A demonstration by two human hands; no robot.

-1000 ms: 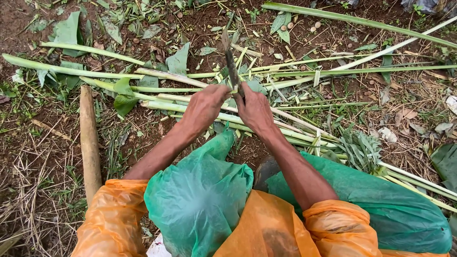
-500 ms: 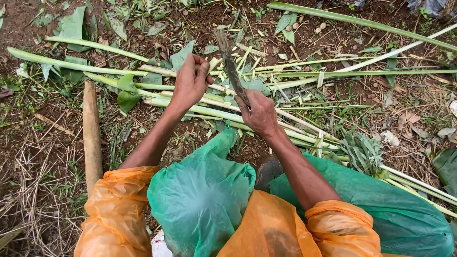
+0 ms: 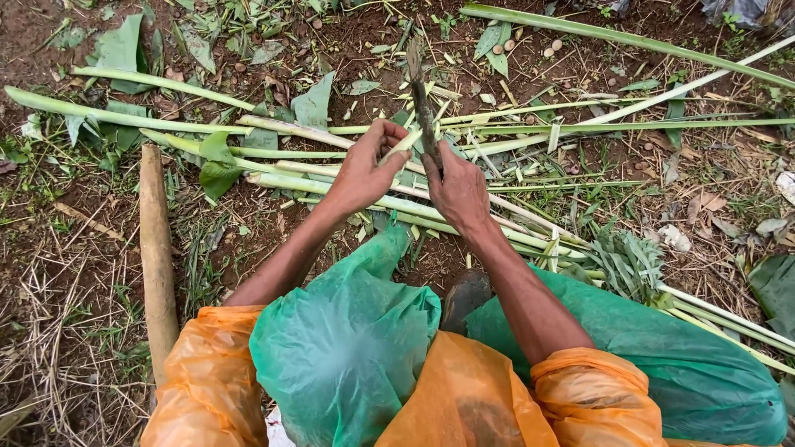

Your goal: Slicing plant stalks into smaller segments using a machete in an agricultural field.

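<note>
Head view: we look down on both hands working over a litter of cut green stalks on bare soil. The right hand is closed around the handle of a dark blade, which points toward 12 o'clock, nearly upright. The left hand has dropped back from a half second ago, when it was raised at 11 o'clock, and now pinches a pale stalk piece against the blade's lower edge. We read this as a fresh piece brought to the knife for trimming. A wooden pole lies at 9 o'clock, well apart. Green plastic leg covers and orange sleeves fill the 6 o'clock edge.
</note>
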